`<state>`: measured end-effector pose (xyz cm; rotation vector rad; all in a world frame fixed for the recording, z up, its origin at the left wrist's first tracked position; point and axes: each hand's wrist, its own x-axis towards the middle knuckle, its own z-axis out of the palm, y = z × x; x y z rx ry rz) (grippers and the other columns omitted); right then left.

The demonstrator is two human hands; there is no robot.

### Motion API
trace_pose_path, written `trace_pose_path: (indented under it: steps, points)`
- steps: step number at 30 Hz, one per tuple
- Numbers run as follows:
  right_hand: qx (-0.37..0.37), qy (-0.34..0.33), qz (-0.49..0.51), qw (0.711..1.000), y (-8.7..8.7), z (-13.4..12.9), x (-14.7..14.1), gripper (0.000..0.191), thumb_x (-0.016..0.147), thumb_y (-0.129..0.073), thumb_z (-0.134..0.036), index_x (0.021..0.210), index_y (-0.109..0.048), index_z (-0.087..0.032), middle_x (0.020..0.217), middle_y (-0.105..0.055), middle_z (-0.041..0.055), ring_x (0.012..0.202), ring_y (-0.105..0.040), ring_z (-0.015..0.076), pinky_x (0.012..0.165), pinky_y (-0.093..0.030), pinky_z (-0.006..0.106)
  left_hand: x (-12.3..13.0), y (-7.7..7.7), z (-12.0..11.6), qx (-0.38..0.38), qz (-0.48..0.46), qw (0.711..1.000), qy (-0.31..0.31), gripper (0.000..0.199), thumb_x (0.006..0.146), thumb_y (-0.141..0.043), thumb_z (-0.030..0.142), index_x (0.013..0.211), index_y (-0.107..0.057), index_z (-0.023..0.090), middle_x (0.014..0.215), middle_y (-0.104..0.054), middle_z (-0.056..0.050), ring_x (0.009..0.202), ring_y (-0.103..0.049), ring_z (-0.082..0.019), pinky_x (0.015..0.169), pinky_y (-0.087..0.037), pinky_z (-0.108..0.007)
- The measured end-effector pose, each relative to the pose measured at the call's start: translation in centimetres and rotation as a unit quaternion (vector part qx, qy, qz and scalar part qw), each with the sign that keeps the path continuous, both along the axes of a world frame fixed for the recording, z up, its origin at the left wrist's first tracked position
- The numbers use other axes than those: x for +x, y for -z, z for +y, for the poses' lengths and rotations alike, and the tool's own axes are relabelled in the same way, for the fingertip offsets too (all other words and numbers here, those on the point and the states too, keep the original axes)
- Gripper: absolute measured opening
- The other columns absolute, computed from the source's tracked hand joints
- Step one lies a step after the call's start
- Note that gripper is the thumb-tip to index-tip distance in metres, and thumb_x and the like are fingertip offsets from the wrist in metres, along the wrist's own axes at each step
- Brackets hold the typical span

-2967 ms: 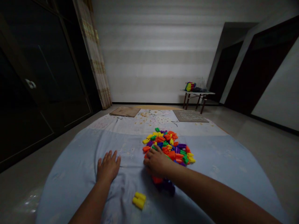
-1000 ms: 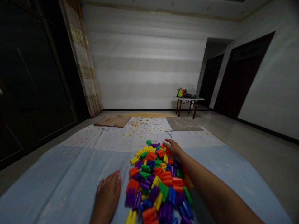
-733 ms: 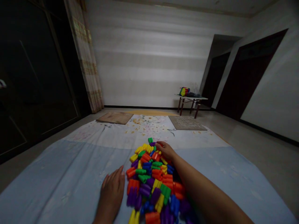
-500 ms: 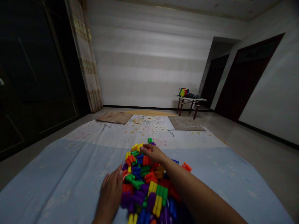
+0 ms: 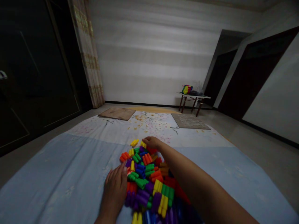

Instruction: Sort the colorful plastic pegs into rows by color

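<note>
- Change since the earlier frame: my right hand (image 5: 151, 142) is now at the far end of the pile, where a green piece lay visible; that piece is out of sight. An orange piece (image 5: 125, 156) now juts out at the left, and a yellow piece (image 5: 134, 143) lies apart beyond the far edge.
- Right hand: set low over the far right edge, fingertips beside or against a yellow piece. Most fingers are hidden, so I cannot tell whether they pinch anything. The angle of the hand, back outward, appears to brace that edge inward.
- Left hand (image 5: 116, 185): fingers extended, pressed loosely together, gripping nothing. It rests along the left side of the pile, its inner edge beside or touching pieces; this position likely acts as a side stop, limiting spread.
- Pile of plastic pieces (image 5: 141, 183): located between my hands and running toward me. Orange, green, purple, blue and yellow pieces overlap at mixed angles, consistent with loose heaping. My right forearm hides part of the right side.
- Support surface: a pale blue and white floral cloth (image 5: 70, 168), wrinkled at the left.
- Far edge: a brown board (image 5: 116, 113) at the left, a grey patterned mat (image 5: 190, 121) at the right, both lying flat.
- Background: a small table (image 5: 205, 97) carries a multicoloured bag (image 5: 187, 89).
</note>
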<state>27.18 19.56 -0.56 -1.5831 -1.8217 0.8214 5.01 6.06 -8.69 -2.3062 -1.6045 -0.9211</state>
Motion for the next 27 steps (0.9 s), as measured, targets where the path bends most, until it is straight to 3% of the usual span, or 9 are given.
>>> trace_pose_path:
  steps: [3,7,10,13,18,23,27]
  points:
    - [0.009,-0.035,0.021,0.999,-0.9,-1.7,0.9,0.034,0.078,-0.052,-0.051,0.081,-0.07,-0.022,0.081,-0.071,0.0017,0.077,-0.063,0.0172,0.073,-0.046,0.027,0.0,-0.2,0.1,-0.004,0.001,1.0,0.003,0.044,0.089,-0.024,0.03,0.117,-0.054,0.016,0.12,-0.058,-0.011,0.112,-0.052,-0.021,0.098,-0.039,-0.043]
    - [0.072,0.014,0.05,0.996,-1.7,-5.2,6.4,0.048,0.085,-0.037,-0.054,0.096,-0.067,-0.018,0.097,-0.068,0.0048,0.09,-0.06,0.0172,0.081,-0.044,0.028,0.1,-0.5,0.4,-0.012,-0.025,1.0,0.005,0.044,0.087,-0.024,0.032,0.117,-0.053,0.016,0.119,-0.059,-0.011,0.11,-0.053,-0.021,0.097,-0.04,-0.041]
    - [0.096,0.087,0.041,0.991,-0.4,-9.5,11.5,0.053,0.084,-0.036,-0.057,0.094,-0.067,-0.015,0.092,-0.068,0.0071,0.09,-0.058,0.0205,0.081,-0.042,0.032,0.2,-0.7,0.7,-0.009,-0.032,0.999,0.004,0.047,0.087,-0.022,0.034,0.115,-0.054,0.013,0.115,-0.06,-0.012,0.106,-0.055,-0.023,0.094,-0.041,-0.041]
    - [0.096,0.133,0.027,0.986,2.0,-13.7,14.1,0.054,0.082,-0.038,-0.059,0.086,-0.067,-0.014,0.08,-0.066,0.0064,0.081,-0.058,0.0208,0.076,-0.042,0.032,0.3,-0.7,1.0,-0.004,-0.028,1.0,0.013,0.05,0.087,-0.02,0.034,0.112,-0.055,0.01,0.113,-0.061,-0.015,0.104,-0.056,-0.025,0.093,-0.041,-0.043]
    - [0.103,0.14,0.087,0.981,4.0,-16.3,11.7,0.054,0.082,-0.035,-0.06,0.076,-0.064,-0.015,0.071,-0.061,0.0016,0.071,-0.054,0.0167,0.066,-0.041,0.026,0.4,-1.2,1.3,-0.05,-0.098,0.994,-0.003,0.049,0.086,-0.019,0.037,0.109,-0.056,0.013,0.11,-0.063,-0.012,0.105,-0.056,-0.022,0.095,-0.041,-0.039]
    - [0.097,0.122,0.164,0.974,3.0,-15.2,6.9,0.051,0.082,-0.036,-0.059,0.07,-0.061,-0.016,0.068,-0.059,0.0006,0.069,-0.053,0.0151,0.064,-0.041,0.024,0.3,-1.8,1.2,-0.071,-0.162,0.984,0.018,0.049,0.085,-0.022,0.039,0.106,-0.057,0.013,0.111,-0.063,-0.013,0.107,-0.055,-0.023,0.097,-0.04,-0.04]
    - [0.096,0.122,0.212,0.965,2.5,-13.8,3.5,0.05,0.082,-0.037,-0.058,0.066,-0.059,-0.016,0.062,-0.055,-0.0011,0.062,-0.05,0.0133,0.06,-0.04,0.023,0.5,-2.6,0.9,-0.108,-0.261,0.959,-0.002,0.046,0.085,-0.024,0.04,0.105,-0.059,0.018,0.109,-0.064,-0.009,0.108,-0.055,-0.022,0.097,-0.041,-0.038]
